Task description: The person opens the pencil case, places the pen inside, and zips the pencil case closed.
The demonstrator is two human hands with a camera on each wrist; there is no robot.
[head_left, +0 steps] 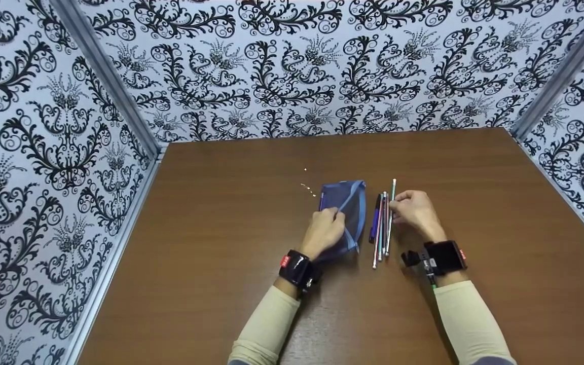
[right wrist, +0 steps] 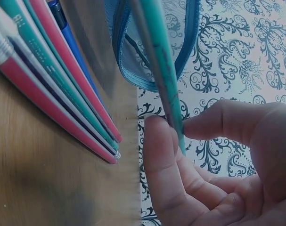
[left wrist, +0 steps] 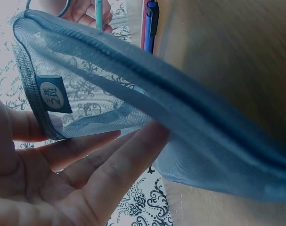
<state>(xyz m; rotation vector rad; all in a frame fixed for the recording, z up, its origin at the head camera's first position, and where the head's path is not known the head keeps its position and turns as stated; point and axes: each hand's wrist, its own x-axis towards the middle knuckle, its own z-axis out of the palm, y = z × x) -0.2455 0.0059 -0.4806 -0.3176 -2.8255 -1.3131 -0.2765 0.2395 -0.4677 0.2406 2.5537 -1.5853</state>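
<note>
A blue mesh pencil case (head_left: 355, 213) with a zip lies in front of me, its mouth spread apart. My left hand (head_left: 325, 230) grips it by the edge; in the left wrist view the fingertips press against the mesh near the zip, and a small label (left wrist: 53, 94) shows. To the right, my right hand (head_left: 416, 210) pinches a green pencil (right wrist: 161, 61) between thumb and fingers, raised and tilted. Between the two hands lie several red and green striped pencils (right wrist: 62, 94) side by side, with a blue pen (head_left: 375, 218) along their left.
The brown table (head_left: 211, 228) carries all of this. Patterned walls (head_left: 292, 66) close off its back and sides. Small bright specks (head_left: 308, 189) show on the tabletop behind the case. Each wrist wears a strapped camera device (head_left: 444, 257).
</note>
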